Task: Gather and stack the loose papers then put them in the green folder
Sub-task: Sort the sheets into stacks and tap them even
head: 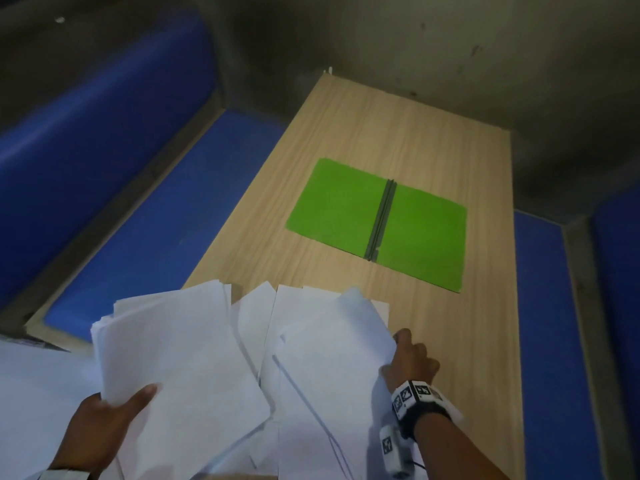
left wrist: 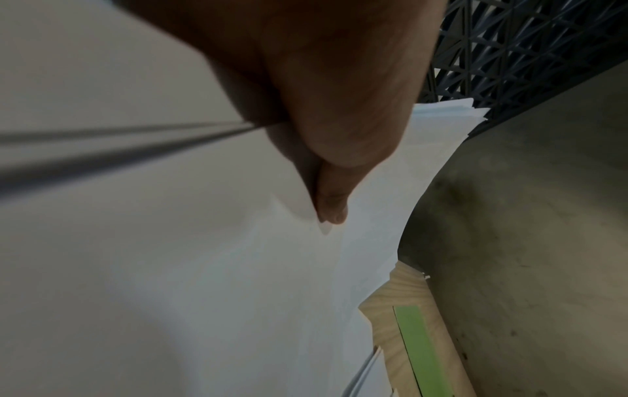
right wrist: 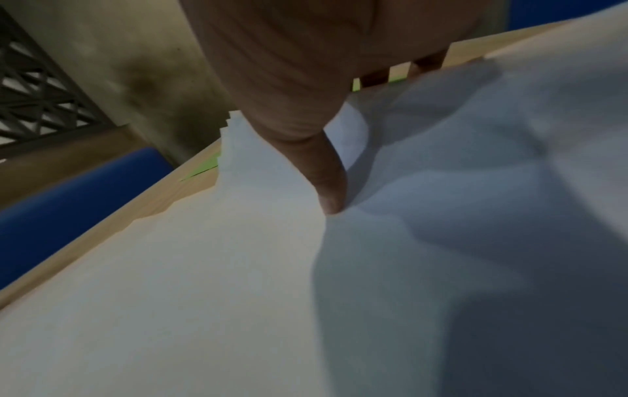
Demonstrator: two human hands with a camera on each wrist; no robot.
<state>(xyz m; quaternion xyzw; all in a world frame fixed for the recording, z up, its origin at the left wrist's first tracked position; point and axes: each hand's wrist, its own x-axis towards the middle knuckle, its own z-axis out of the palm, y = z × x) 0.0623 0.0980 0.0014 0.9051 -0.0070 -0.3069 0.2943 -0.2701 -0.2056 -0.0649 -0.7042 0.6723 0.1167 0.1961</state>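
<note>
left hand (head: pixel 104 407) pinching a thin white paper sheaf (head: pixel 180 358), right hand (head: pixel 410 362) gripping curled sheets (head: pixel 332 348), flat green folder (head: pixel 346 206) open

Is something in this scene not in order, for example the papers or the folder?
The papers are untidy: fanned out, edges unaligned, one corner curled up. The left hand grips one bunch, the right hand another. The green folder lies open and flat, nothing inside.
</note>
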